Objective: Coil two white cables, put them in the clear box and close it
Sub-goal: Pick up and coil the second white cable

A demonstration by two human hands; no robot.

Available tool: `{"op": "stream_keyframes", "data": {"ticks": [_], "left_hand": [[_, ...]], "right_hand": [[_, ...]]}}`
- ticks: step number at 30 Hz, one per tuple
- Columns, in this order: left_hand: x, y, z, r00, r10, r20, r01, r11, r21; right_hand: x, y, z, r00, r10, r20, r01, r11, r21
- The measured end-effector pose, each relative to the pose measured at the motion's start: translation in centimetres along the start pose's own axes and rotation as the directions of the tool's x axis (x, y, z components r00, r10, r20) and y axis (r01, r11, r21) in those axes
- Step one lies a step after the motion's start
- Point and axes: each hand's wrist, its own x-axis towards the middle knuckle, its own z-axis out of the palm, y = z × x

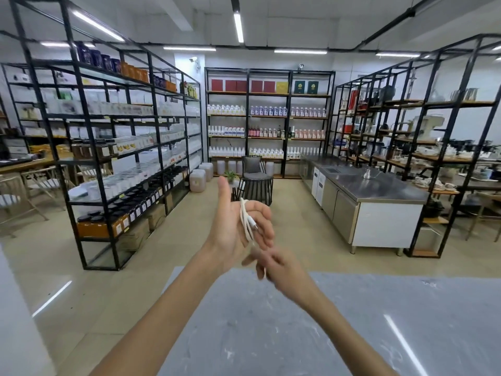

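Grey bench point(298, 321) fills the near foreground. Both forearms cross it, with the hands in the air over its far edge. Right hand point(273, 263) is lower and blurred, fingers curled. It seems to pinch the loose tail of the cable point(247, 221), but the grip is too soft to be sure. Left hand point(233, 232) sits just above it, thumb straight up, fingers bent with the cable looped round them in several turns. A plug point(254, 227) lies across the loops. Only one cable shows; the second cable and the clear box are not in view.

Step judged: winding the first cable, close to its end. To do it well, the right hand should feed the tail under light tension, each turn beside the last, loops equal, no twist. Left fingers should hold spread so the coil slides off cleanly. Tuck the end under a turn so it won't spring open. Risk: loops slip off the fingertips if the left hand relaxes.

Beyond: black shelves point(108, 158) at left, steel counter point(379, 185) at right.
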Motion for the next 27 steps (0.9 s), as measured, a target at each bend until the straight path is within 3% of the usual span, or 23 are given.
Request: {"op": "stream_keyframes", "data": {"ticks": [2, 4, 8, 10, 11, 12, 14, 15, 17, 21, 24, 25, 27], "left_hand": [[0.8, 0.1, -1.5, 0.986, 0.017, -0.168, -0.019, 1.000, -0.011], [1.1, -0.4, -2.3, 0.970, -0.016, -0.244, 0.031, 0.998, 0.057], [-0.5, -3.5, -1.8, 0.978, -0.136, -0.157, 0.175, 0.945, 0.276], [-1.8, -4.8, -0.9, 0.984, -0.175, -0.037, 0.178, 0.926, 0.332], [-2.4, -5.2, -0.4, 0.983, -0.180, 0.035, 0.158, 0.926, 0.342], [-3.0, -5.2, 0.2, 0.979, -0.182, 0.094, 0.143, 0.934, 0.327], [-3.6, -4.2, 1.0, 0.966, -0.182, 0.182, 0.136, 0.961, 0.240], [-3.6, -3.5, 1.1, 0.964, -0.164, 0.211, 0.122, 0.972, 0.199], [-3.2, -2.3, 0.9, 0.974, -0.102, 0.204, 0.073, 0.987, 0.144], [-2.2, -1.1, -0.6, 0.999, 0.031, -0.045, -0.030, 0.999, 0.023], [-1.8, -1.7, -2.0, 0.969, 0.027, -0.246, -0.006, 0.996, 0.087], [-2.0, -2.2, -2.3, 0.963, -0.002, -0.270, 0.041, 0.989, 0.139], [-2.9, -3.5, -2.3, 0.964, -0.067, -0.258, 0.134, 0.959, 0.249]], "right_hand": [[-2.7, 0.8, 2.0, 0.994, -0.039, 0.105, 0.055, 0.986, -0.156], [-4.8, 0.4, 2.6, 0.977, -0.084, 0.194, 0.146, 0.931, -0.336], [-5.2, -3.8, -0.7, 0.949, -0.267, 0.168, 0.311, 0.705, -0.637], [-4.0, -6.0, -3.7, 0.876, -0.481, 0.040, 0.356, 0.588, -0.726], [-3.1, -6.6, -4.9, 0.838, -0.546, -0.018, 0.364, 0.583, -0.726], [-2.0, -7.0, -5.8, 0.821, -0.569, -0.056, 0.391, 0.631, -0.670], [0.3, -6.6, -6.3, 0.867, -0.486, -0.106, 0.405, 0.813, -0.417], [1.1, -6.0, -5.8, 0.912, -0.391, -0.121, 0.350, 0.898, -0.265], [1.7, -4.0, -3.8, 0.967, -0.225, -0.116, 0.215, 0.972, -0.094], [-2.1, -0.6, 1.3, 0.998, -0.051, 0.028, 0.056, 0.967, -0.249], [-4.8, -1.4, 3.0, 0.981, -0.046, 0.190, 0.138, 0.850, -0.508], [-5.2, -2.2, 2.7, 0.976, -0.108, 0.192, 0.205, 0.758, -0.619], [-5.3, -4.2, 1.0, 0.920, -0.366, 0.138, 0.329, 0.533, -0.780]]}}
